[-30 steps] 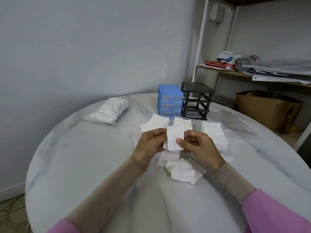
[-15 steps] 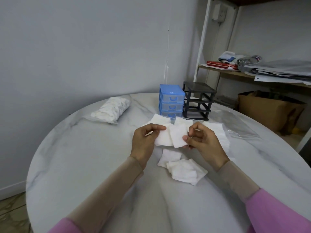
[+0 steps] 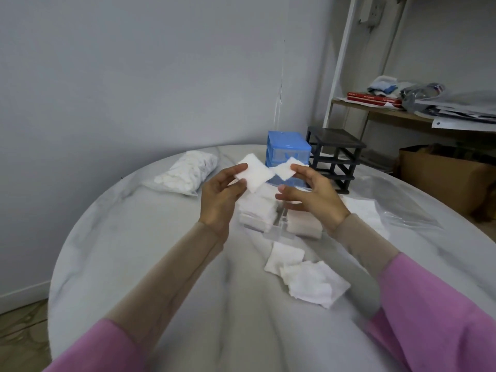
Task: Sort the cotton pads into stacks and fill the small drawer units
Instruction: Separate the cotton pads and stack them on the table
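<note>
My left hand (image 3: 221, 194) pinches a larger square cotton pad (image 3: 255, 174) between thumb and fingers, raised above the table. My right hand (image 3: 311, 194) pinches a smaller square cotton pad (image 3: 285, 169) at its corner, just right of the first. Below the hands stand two neat stacks of pads (image 3: 259, 213) (image 3: 304, 226). A loose heap of pads (image 3: 306, 275) lies nearer to me. The blue drawer unit (image 3: 288, 149) and the black drawer frame (image 3: 334, 157), without drawers, stand at the far side of the table.
A clear bag of round cotton pads (image 3: 185, 173) lies at the far left of the round marble table (image 3: 134, 251). An empty clear bag (image 3: 402, 210) and another flat pile of pads (image 3: 362, 208) lie at the right. Shelving and a cardboard box (image 3: 442, 175) stand beyond.
The two pads held together a second ago are now pulled apart, one in each hand, and both hands have risen higher above the table.
</note>
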Motion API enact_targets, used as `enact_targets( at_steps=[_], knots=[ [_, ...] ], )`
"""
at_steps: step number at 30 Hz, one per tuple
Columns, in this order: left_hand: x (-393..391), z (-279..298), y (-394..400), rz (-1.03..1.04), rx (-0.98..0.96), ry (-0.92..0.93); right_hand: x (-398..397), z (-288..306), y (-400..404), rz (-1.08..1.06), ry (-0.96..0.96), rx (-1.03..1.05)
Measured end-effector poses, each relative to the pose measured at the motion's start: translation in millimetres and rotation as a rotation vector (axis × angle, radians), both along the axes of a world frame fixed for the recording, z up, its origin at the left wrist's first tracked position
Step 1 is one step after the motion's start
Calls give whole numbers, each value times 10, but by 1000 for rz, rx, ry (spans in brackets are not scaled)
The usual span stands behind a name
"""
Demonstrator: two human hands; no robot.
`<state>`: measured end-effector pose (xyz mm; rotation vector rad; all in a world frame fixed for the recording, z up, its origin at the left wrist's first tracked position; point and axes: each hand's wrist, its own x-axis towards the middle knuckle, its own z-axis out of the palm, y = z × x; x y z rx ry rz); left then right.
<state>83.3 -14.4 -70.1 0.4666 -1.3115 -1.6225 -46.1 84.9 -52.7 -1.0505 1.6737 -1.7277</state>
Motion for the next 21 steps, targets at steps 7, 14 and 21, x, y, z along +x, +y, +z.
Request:
enact_targets(
  at_steps=[7, 14, 21],
  knots=[
    [-59, -63, -26, -8, -87, -85, 29, 112, -277, -71, -120, -92],
    [-42, -131, -197, 169, -313, -333, -194, 47, -354, -180, -7, -60],
    [-37, -270, -201, 161, -485, -685, -380, 48, -482, -175, 293, 146]
  ],
)
